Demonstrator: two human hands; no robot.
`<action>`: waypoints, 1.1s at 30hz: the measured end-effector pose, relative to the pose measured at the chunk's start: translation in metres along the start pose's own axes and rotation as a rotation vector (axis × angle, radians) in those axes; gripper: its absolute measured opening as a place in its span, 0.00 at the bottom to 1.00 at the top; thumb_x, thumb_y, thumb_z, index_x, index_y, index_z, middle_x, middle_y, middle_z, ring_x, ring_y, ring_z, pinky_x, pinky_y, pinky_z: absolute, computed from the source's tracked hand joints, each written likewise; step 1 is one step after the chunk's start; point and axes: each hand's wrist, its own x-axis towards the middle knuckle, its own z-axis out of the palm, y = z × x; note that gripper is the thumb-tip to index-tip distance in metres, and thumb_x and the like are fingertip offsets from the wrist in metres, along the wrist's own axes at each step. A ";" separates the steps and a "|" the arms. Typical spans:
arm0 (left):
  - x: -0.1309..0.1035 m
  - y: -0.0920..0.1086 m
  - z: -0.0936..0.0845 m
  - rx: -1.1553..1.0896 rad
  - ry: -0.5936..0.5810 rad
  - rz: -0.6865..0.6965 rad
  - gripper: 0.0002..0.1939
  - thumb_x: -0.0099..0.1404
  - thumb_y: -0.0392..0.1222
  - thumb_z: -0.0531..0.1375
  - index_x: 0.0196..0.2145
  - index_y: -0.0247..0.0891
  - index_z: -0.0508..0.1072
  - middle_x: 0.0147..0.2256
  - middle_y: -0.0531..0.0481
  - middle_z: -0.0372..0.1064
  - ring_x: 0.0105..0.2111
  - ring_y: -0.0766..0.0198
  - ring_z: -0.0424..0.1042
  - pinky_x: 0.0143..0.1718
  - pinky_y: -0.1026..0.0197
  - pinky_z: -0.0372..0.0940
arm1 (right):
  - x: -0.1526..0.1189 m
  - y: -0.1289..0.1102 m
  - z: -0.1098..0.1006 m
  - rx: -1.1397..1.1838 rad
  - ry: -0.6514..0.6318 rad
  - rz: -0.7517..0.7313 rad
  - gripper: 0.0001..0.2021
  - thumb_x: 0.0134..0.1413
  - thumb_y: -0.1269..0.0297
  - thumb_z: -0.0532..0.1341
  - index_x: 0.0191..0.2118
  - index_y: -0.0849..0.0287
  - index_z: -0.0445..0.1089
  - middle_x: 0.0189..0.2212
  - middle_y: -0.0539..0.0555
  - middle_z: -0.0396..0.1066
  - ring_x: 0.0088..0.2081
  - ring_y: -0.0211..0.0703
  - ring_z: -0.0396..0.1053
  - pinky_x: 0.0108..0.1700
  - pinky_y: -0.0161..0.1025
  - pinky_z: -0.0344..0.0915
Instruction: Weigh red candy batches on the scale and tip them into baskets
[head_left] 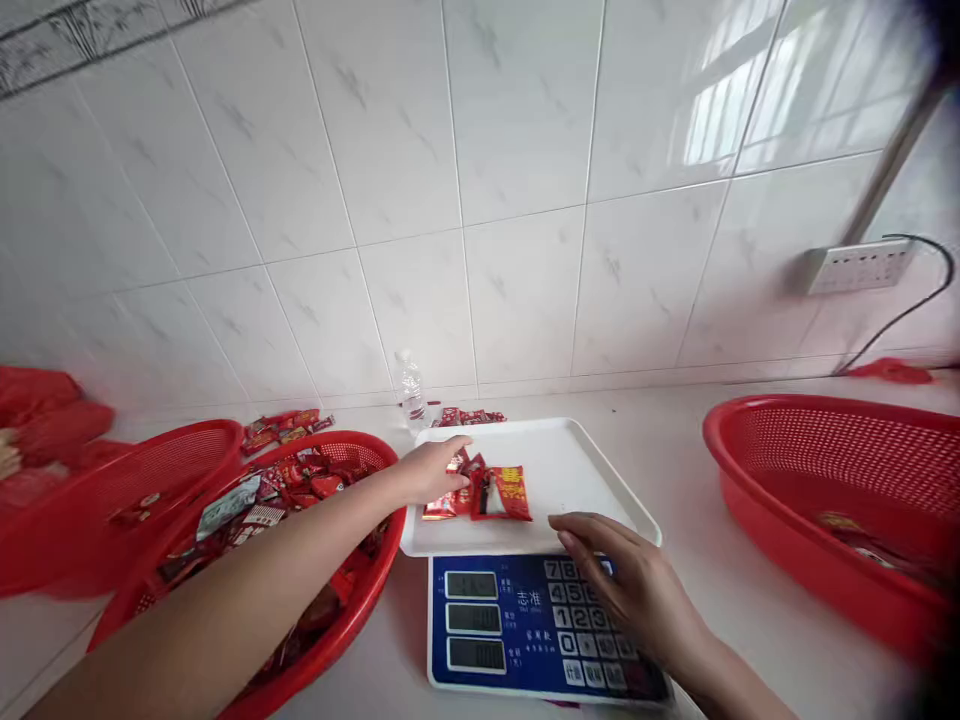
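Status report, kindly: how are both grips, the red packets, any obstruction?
Left grip at red packets, hold unclear. Right grip relaxed, nothing seen in it. Packets lying on white tray. Right grip covers part of keypad.

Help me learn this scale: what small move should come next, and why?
Perhaps draw the right hand back: it overlaps the near edge of the white tray and hides some keys, while the left hand is at the red packets.

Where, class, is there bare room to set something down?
Bare counter lies between the white tray and the right-hand red basket. The tray's right part, past the packets by the left hand, is bare, though the right hand borders it. The left is crowded: a packet-filled basket sits beside the tray.
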 end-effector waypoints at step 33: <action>-0.001 0.025 0.021 0.254 -0.090 0.104 0.29 0.69 0.53 0.42 0.64 0.39 0.49 0.66 0.41 0.33 0.64 0.49 0.30 0.62 0.47 0.38 | 0.002 0.009 0.004 -0.422 0.012 -0.111 0.11 0.61 0.63 0.51 0.43 0.54 0.69 0.39 0.55 0.74 0.41 0.46 0.71 0.50 0.55 0.61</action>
